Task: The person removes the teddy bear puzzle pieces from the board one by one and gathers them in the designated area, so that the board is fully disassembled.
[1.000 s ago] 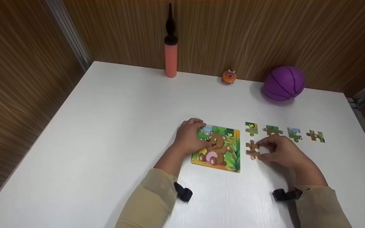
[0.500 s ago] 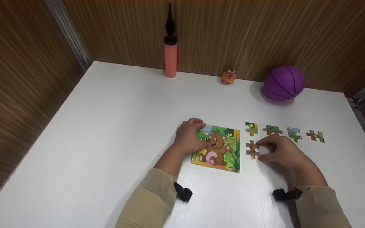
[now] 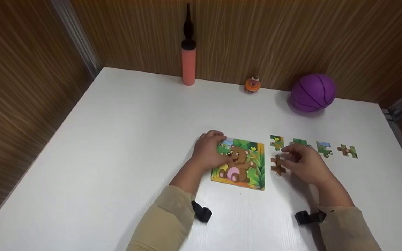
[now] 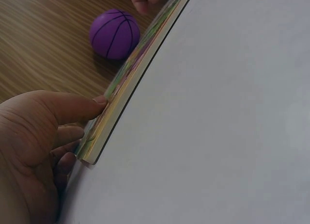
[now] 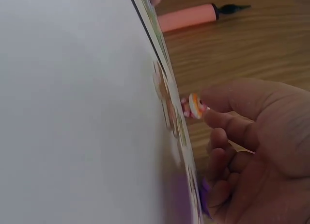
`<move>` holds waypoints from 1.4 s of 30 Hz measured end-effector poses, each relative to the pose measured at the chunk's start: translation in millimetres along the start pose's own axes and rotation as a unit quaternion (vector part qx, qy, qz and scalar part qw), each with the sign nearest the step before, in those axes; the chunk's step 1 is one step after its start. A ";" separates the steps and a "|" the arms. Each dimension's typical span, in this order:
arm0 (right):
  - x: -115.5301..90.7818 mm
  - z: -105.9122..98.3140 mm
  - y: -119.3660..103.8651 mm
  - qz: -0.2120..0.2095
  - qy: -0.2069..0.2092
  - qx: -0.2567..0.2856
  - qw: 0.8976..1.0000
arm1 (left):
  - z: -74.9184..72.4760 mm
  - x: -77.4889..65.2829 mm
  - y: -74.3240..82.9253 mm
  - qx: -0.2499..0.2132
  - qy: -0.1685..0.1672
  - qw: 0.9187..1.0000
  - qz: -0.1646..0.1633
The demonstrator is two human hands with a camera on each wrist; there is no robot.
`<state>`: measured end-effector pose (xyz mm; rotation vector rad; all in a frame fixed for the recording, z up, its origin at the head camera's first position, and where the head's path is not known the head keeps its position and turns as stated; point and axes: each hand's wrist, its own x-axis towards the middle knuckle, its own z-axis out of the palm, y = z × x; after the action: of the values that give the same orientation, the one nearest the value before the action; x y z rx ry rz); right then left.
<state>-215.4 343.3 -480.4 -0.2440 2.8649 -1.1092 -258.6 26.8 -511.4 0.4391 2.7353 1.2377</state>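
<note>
My left hand (image 3: 208, 150) grips the upper left of a square bear jigsaw puzzle (image 3: 238, 174), thumb on its face and fingers round the far edge. From the side, in the left wrist view, the puzzle board (image 4: 114, 110) is seen edge-on beside the thumb. Just right of the puzzle lies a loose brown puzzle piece (image 3: 278, 170). My right hand (image 3: 309, 165) hovers over that piece's right side, thumb and forefinger apart with nothing between them. In the right wrist view the hand (image 5: 271, 141) has loosely bent fingers.
Behind the right hand lie several more puzzle pieces (image 3: 324, 148) in a row, one partly hidden by its fingers. At the back stand a pink hand pump (image 3: 188, 66), a small orange figurine (image 3: 252, 84) and a purple ball (image 3: 313, 92), near the wooden panel.
My right hand has let go of the brown puzzle piece and shifted slightly up and left over it. The piece and my left hand have stayed put.
</note>
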 end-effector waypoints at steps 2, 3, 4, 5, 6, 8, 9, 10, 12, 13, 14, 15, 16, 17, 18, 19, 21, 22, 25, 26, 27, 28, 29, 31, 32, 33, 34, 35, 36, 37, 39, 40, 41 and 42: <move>0.0 6.0 -7.2 -0.010 0.007 -0.001 1.000 | -0.1 0.0 -0.1 -0.003 0.001 1.000 0.002; -0.3 9.6 -11.0 -0.015 0.009 -0.001 1.000 | -0.1 0.0 -0.1 -0.004 0.001 1.000 0.003; -0.7 13.6 -15.0 -0.020 0.009 0.001 1.000 | -0.2 0.1 0.0 -0.005 0.000 1.000 0.004; -1.0 18.2 -19.0 -0.026 0.008 0.000 1.000 | -0.3 0.1 0.1 -0.006 0.000 1.000 0.005; -1.5 23.3 -23.2 -0.031 0.006 0.001 1.000 | -0.3 -0.1 0.1 -0.006 0.001 1.000 0.007; -3.1 34.0 -32.5 -0.035 -0.003 0.001 0.999 | -0.4 -0.4 0.2 -0.005 0.001 1.000 0.011; -4.3 39.4 -37.6 -0.037 -0.010 0.000 0.999 | -0.3 -0.4 0.3 -0.004 0.001 1.000 0.013; -5.5 44.8 -42.5 -0.039 -0.016 -0.002 0.999 | -0.3 -0.5 0.3 -0.002 0.001 1.000 0.013; -8.3 54.4 -51.9 -0.045 -0.030 -0.004 0.999 | -0.1 -0.6 0.8 0.000 -0.001 1.000 0.013; -9.4 58.6 -56.3 -0.053 -0.037 -0.006 0.998 | -0.2 -0.2 1.3 0.002 -0.002 1.000 0.012; -10.6 62.5 -60.5 -0.062 -0.041 -0.008 0.997 | -0.3 0.2 1.8 0.004 -0.002 1.000 0.012; -11.6 66.0 -64.2 -0.073 -0.044 -0.008 0.996 | -0.5 0.5 2.4 0.006 -0.003 1.000 0.011; -12.1 69.6 -67.5 -0.084 -0.047 -0.008 0.995 | -0.7 0.7 3.0 0.008 -0.004 1.000 0.009; -12.6 72.7 -70.3 -0.094 -0.050 -0.005 0.994 | -0.7 0.9 3.5 0.010 -0.004 1.000 0.007; -12.8 75.8 -72.7 -0.104 -0.052 -0.003 0.993 | -0.7 0.9 4.0 0.011 -0.003 1.000 0.005; -12.7 78.6 -74.9 -0.110 -0.053 -0.001 0.992 | -0.6 0.8 4.5 0.012 -0.003 1.000 0.002; -12.0 83.9 -77.5 -0.116 -0.058 0.008 0.991 | -0.2 0.3 4.6 0.012 -0.002 1.000 -0.005; -11.5 86.2 -78.1 -0.116 -0.061 0.010 0.991 | -0.1 0.0 4.3 0.012 -0.002 1.000 -0.005; -9.6 90.3 -77.8 -0.108 -0.066 0.014 0.992 | 0.3 -0.7 2.9 0.011 -0.001 1.000 -0.003; -8.7 90.9 -77.0 -0.105 -0.068 0.017 0.992 | 0.3 -0.8 2.6 0.010 -0.001 1.000 -0.001; -7.9 91.3 -76.4 -0.101 -0.069 0.018 0.992 | 0.1 -0.9 2.3 0.010 0.000 1.000 0.001; -7.1 91.5 -75.8 -0.097 -0.071 0.019 0.993 | -0.2 -1.1 2.1 0.011 -0.002 1.000 0.003; -6.5 91.6 -75.5 -0.093 -0.072 0.019 0.993 | -0.6 -1.5 2.1 0.011 -0.003 1.000 0.004; -5.3 91.9 -74.4 -0.087 -0.075 0.018 0.993 | -1.7 -2.1 2.1 0.009 -0.010 1.000 0.003; -4.8 91.9 -74.1 -0.086 -0.077 0.017 0.993 | -3.1 -2.4 2.1 0.009 -0.018 1.000 0.003; -4.4 92.0 -74.1 -0.085 -0.078 0.015 0.993 | -4.6 -2.6 2.0 0.009 -0.027 1.000 0.004; -4.1 92.0 -74.0 -0.086 -0.079 0.014 0.993 | -6.1 -2.6 1.6 0.011 -0.039 0.999 0.004; -3.7 92.1 -73.8 -0.089 -0.081 0.015 0.993 | -8.1 -2.8 1.1 0.016 -0.050 0.999 0.008; -3.1 92.2 -73.5 -0.093 -0.083 0.016 0.992 | -10.3 -2.7 0.6 0.022 -0.064 0.998 0.011; -2.7 92.1 -73.4 -0.097 -0.084 0.018 0.992 | -12.4 -2.9 0.0 0.028 -0.076 0.997 0.016; -1.8 91.7 -73.2 -0.105 -0.087 0.022 0.990 | -16.7 -3.3 -1.0 0.042 -0.101 0.994 0.024; -1.1 91.6 -72.9 -0.110 -0.088 0.025 0.990 | -18.3 -3.4 -1.4 0.048 -0.109 0.992 0.029; -0.4 91.4 -72.7 -0.115 -0.088 0.027 0.989 | -20.0 -3.6 -1.5 0.053 -0.116 0.991 0.034; 0.2 91.0 -72.7 -0.117 -0.088 0.028 0.989 | -21.0 -3.8 -1.5 0.053 -0.122 0.990 0.036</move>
<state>-196.2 229.8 -498.7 -0.6542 2.6961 -1.1361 -259.9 9.6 -498.7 0.6576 2.6037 0.9812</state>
